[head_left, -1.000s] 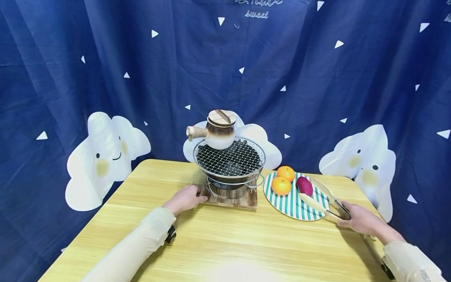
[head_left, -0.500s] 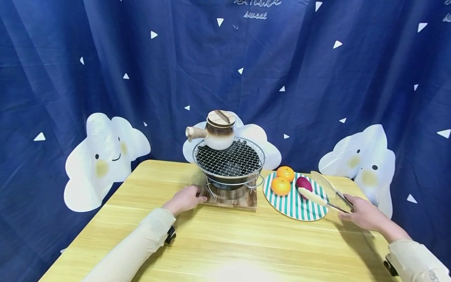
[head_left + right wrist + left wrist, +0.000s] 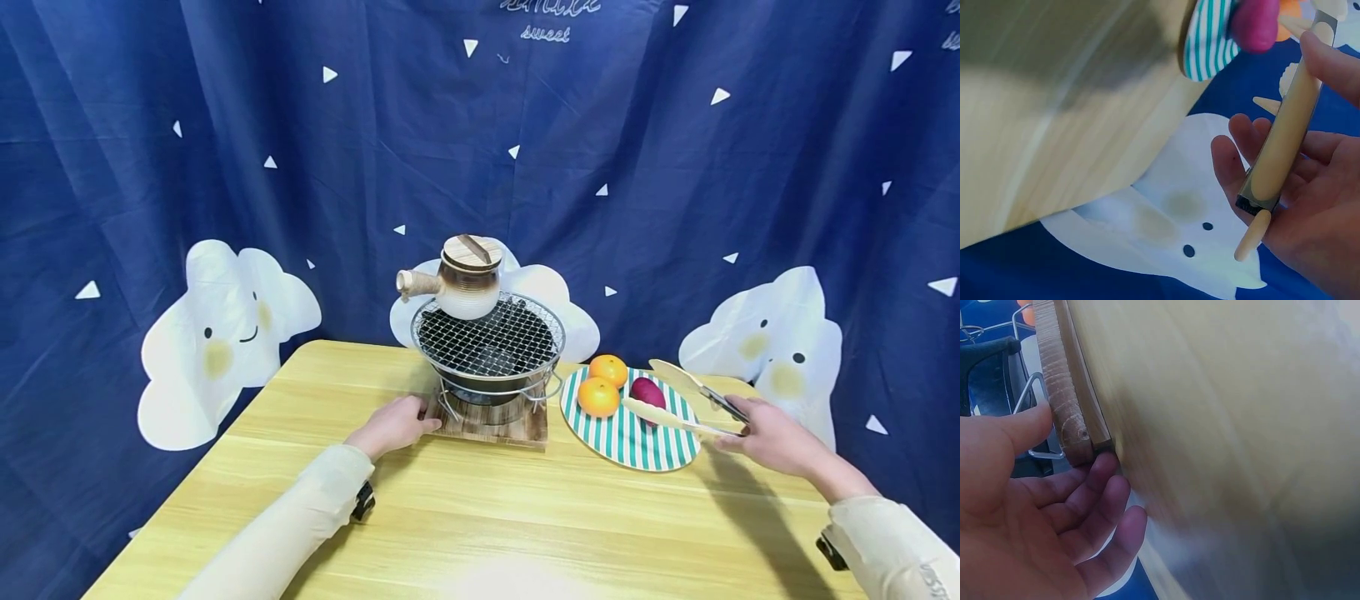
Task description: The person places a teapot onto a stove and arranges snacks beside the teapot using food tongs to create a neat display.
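My left hand (image 3: 393,425) grips the left corner of a wooden board (image 3: 517,427), its thumb on the upper side and fingers curled beneath in the left wrist view. On that board stands a round charcoal grill (image 3: 487,346) with a wire mesh top. Tongs (image 3: 682,421) with pale tips are held in my right hand (image 3: 780,442), spread apart above the striped plate (image 3: 637,450). Between and below the tips lies a purple sweet potato (image 3: 648,392), apart from them as far as I can tell. Two oranges (image 3: 598,397) sit left of it.
A lidded clay pot (image 3: 467,287) with a side handle stands on the back of the grill mesh, its handle pointing left. The wooden table (image 3: 480,517) ends in front of a blue curtain (image 3: 360,125) with white clouds.
My right hand has risen, and the tongs have moved up and slightly left above the plate. The left hand, board and grill stay where they were.
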The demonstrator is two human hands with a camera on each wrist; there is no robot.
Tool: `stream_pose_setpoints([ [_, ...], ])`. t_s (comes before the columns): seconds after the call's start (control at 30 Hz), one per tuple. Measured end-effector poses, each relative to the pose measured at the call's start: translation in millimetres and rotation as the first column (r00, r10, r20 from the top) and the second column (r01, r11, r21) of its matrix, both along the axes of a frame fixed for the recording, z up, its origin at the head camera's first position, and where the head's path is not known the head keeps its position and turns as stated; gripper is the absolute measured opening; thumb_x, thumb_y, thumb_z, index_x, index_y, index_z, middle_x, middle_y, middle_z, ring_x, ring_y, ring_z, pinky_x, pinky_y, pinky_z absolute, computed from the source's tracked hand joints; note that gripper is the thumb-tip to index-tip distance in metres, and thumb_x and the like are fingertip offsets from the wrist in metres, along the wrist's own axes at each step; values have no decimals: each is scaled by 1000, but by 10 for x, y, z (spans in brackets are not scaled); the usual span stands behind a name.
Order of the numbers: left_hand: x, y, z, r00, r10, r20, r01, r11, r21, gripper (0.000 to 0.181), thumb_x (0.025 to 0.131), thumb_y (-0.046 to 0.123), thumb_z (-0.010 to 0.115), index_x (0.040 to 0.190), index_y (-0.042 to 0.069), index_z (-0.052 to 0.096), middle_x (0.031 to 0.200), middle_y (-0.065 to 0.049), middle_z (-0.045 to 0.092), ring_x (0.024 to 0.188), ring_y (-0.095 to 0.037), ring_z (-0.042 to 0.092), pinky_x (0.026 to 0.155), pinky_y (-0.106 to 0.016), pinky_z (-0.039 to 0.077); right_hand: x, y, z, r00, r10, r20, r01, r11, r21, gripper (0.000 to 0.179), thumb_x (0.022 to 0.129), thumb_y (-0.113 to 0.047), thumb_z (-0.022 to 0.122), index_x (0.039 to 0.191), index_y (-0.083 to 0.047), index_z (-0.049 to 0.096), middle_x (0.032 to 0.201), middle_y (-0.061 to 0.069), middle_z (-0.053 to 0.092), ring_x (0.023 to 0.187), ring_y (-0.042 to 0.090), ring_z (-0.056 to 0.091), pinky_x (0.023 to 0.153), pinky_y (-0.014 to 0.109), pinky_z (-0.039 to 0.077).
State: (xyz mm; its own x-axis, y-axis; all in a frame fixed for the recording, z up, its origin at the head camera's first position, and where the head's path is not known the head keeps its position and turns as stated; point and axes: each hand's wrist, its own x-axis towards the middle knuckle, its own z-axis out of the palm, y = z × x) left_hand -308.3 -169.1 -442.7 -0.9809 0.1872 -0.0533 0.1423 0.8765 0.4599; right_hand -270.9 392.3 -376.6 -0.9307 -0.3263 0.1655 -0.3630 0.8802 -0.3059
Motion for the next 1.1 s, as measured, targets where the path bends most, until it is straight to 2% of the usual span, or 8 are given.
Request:
stream_pose_setpoints([
  [0.33, 3, -1, 2, 1000, 5, 4, -5, 1000, -7, 33, 96, 42, 66, 77, 15, 60, 71, 0, 60, 67, -19, 57, 69, -40, 48, -28, -99, 113, 1000, -9, -18, 10, 997, 75, 71, 79, -29, 85, 131, 8, 54, 93, 7, 59, 69, 10, 49, 59, 26, 40],
  [0.53, 3, -15, -2, 1000, 2, -1, -2, 1000, -3, 32, 96, 41, 66, 77, 16, 60, 70, 0, 60, 68, -19, 57, 70, -41, 49, -51, -161, 169, 1000, 1, -16, 1, 992, 126, 79, 79, -32, 84, 135, 14, 50, 98, 14, 62, 69, 11, 51, 61, 31, 43],
  [0.8, 13, -1, 10, 1000, 11, 10, -11, 1000, -8, 33, 96, 43, 65, 78, 16, 61, 71, 0, 61, 69, -19, 58, 74, -43, 50, -56, -289, 248, 1000, 11, -5, -10, 985, 171, 84, 78, -38, 85, 135, 14, 51, 112, 24, 63, 70, 12, 54, 66, 37, 48],
  [0.97, 23, 1, 2, 1000, 14, 4, -14, 1000, -18, 32, 96, 43, 65, 79, 16, 60, 71, 0, 60, 70, -19, 57, 74, -43, 50, -59, -361, 278, 1000, 18, -21, -14, 981, 191, 81, 78, -37, 84, 133, 14, 53, 119, 31, 62, 91, 30, 64, 83, 53, 52],
  [1.1, 23, 0, -4, 1000, 14, -12, -14, 1000, -21, 32, 95, 42, 66, 77, 16, 60, 70, 0, 59, 69, -19, 56, 70, -41, 49, -58, -407, 297, 999, 22, -30, -16, 978, 207, 79, 79, -38, 83, 132, 14, 54, 122, 33, 61, 110, 46, 61, 92, 61, 48],
])
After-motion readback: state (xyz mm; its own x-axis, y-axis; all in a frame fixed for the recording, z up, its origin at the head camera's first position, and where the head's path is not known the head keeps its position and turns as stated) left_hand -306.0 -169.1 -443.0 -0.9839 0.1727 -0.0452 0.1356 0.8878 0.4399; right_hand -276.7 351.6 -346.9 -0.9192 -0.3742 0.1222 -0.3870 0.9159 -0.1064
